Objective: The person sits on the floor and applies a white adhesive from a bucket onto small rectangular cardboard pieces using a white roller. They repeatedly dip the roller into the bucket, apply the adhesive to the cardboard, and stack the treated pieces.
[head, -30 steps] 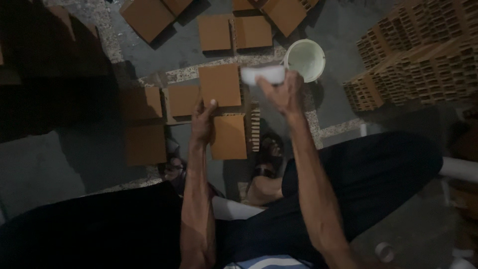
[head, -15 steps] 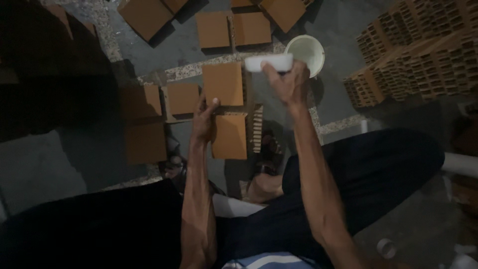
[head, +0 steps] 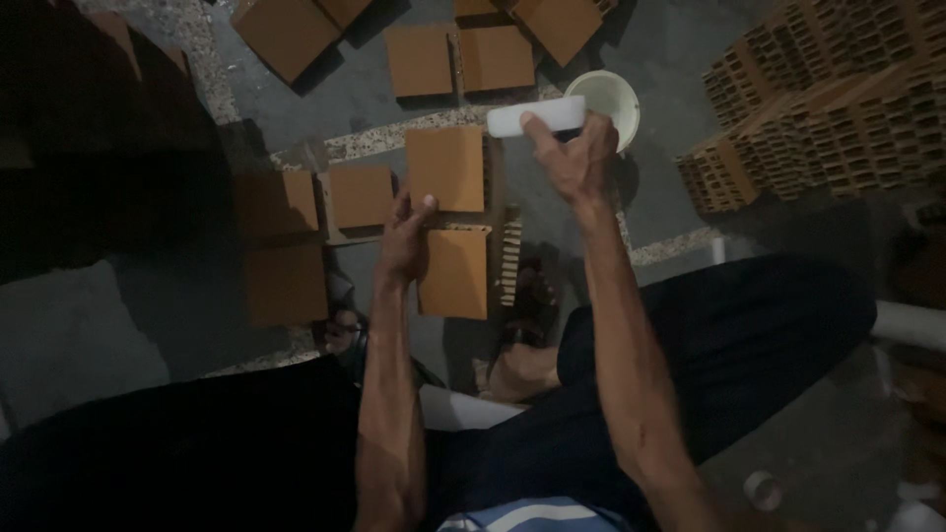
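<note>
My right hand [head: 570, 158] is raised and grips a white oblong block [head: 532, 119], holding it level above the floor next to a white bucket [head: 609, 101]. My left hand [head: 406, 234] rests on the left edge of an orange clay tile [head: 454, 273] standing upright between my knees. Another orange tile [head: 445, 167] sits just beyond it. The fingers of my left hand curl around the near tile's top corner.
Several more orange tiles [head: 358, 195] lie on the grey floor to the left and at the top. Stacks of hollow red bricks [head: 818, 108] stand at the right. My dark-trousered legs [head: 729, 345] and sandalled feet [head: 527, 325] fill the bottom. A white pipe [head: 912, 325] is at right.
My right hand has lifted the white block up and leftwards, from in front of the bucket to level beside it. My left hand stays on the tile.
</note>
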